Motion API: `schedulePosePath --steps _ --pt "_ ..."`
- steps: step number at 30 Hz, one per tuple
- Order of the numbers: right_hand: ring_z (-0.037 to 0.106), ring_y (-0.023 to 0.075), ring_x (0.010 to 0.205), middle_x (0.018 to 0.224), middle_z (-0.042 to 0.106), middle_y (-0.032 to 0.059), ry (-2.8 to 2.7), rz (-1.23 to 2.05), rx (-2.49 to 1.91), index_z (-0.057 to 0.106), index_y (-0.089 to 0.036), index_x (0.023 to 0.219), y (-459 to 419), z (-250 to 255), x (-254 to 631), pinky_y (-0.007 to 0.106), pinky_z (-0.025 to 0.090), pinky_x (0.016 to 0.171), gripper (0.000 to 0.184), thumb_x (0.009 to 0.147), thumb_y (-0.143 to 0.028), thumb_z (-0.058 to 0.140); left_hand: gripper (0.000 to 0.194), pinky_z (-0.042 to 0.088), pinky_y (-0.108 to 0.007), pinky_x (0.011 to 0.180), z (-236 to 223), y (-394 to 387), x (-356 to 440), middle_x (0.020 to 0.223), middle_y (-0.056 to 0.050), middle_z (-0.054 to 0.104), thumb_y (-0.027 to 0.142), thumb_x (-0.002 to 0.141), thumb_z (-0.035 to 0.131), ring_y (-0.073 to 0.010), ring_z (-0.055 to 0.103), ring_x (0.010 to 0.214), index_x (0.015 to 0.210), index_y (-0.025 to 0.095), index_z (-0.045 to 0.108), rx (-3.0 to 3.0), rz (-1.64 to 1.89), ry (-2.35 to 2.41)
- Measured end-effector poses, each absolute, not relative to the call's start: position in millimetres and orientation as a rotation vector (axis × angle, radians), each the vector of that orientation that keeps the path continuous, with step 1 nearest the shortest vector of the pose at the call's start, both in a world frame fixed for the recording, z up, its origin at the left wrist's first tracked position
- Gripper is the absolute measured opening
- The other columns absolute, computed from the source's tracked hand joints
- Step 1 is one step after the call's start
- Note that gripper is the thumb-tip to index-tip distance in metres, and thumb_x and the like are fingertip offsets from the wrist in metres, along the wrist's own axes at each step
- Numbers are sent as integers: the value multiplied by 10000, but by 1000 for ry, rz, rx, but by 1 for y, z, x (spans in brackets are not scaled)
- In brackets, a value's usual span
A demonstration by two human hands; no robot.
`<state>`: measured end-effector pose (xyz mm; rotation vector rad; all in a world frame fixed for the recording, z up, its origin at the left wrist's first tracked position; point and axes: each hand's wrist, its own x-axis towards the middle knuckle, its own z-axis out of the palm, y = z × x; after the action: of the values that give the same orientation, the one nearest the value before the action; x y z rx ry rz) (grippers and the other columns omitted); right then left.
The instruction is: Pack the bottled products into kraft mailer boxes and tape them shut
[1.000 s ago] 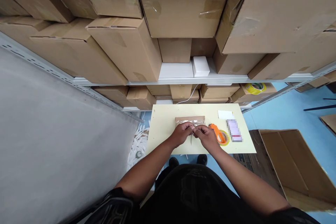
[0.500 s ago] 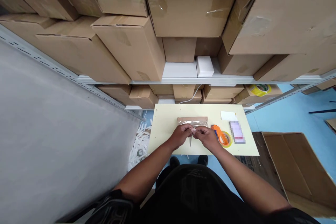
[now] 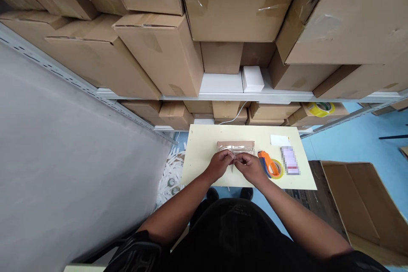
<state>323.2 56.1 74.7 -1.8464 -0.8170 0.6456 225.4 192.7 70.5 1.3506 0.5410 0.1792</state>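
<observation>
My left hand point(image 3: 220, 165) and my right hand point(image 3: 248, 166) meet fingertip to fingertip over the near side of the table. Both pinch a small thin pale strip point(image 3: 232, 168), whose lower end hangs between them; whether it is paper or film I cannot tell. Just beyond my fingers lies a small brown cardboard package point(image 3: 236, 143) with shiny clear tape or wrap across it, its near part covered by my hands. To the right of my right hand is an orange tape dispenser point(image 3: 269, 162) beside a roll of clear yellowish tape point(image 3: 280, 170).
On the pale table point(image 3: 200, 148) are also a white card point(image 3: 279, 140) and a blurred-out phone-like object point(image 3: 290, 160). Shelves of cardboard boxes point(image 3: 159, 51) rise behind it. An open carton point(image 3: 360, 199) stands at right; white paper scraps point(image 3: 168, 174) litter the floor at left.
My hands stay together over the package, with fingers shifted slightly and less of the strip hanging in sight. The view has moved a little.
</observation>
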Motion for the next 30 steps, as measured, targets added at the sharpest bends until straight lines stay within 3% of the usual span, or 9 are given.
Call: schedulePosePath --steps 6,12,18,25,30 --pt "686 204 837 911 744 59 -1225 3 -1964 724 -206 1024 54 82 318 333 555 780 169 947 -202 574 208 455 -293 767 73 193 223 796 2 607 361 826 707 -154 562 774 808 182 604 1363 223 412" --pt "708 239 953 1012 756 103 -1336 -363 -1961 673 -177 1190 52 98 313 374 593 848 247 954 -166 606 120 480 -311 832 89 190 223 937 -40 581 296 857 712 -178 575 900 857 190 656 1524 468 275" --pt "685 250 960 1051 733 111 -1368 -417 -1959 632 -193 1272 49 114 308 413 590 856 316 963 -159 578 153 515 -351 915 110 186 220 1027 -77 615 302 833 748 -208 612 993 860 188 648 1535 524 264" --pt "661 267 971 1034 679 112 -1332 -429 -1929 647 -219 1221 45 128 305 449 578 850 296 933 -151 628 302 538 -286 754 114 178 215 900 -29 675 378 795 817 -143 628 784 930 182 631 1249 396 384" --pt "668 260 956 1042 688 100 -1337 -433 -1894 638 -244 1226 42 134 303 452 581 854 318 930 -130 618 310 556 -309 812 115 178 212 904 -44 711 418 803 819 -167 661 839 931 162 702 1198 387 385"
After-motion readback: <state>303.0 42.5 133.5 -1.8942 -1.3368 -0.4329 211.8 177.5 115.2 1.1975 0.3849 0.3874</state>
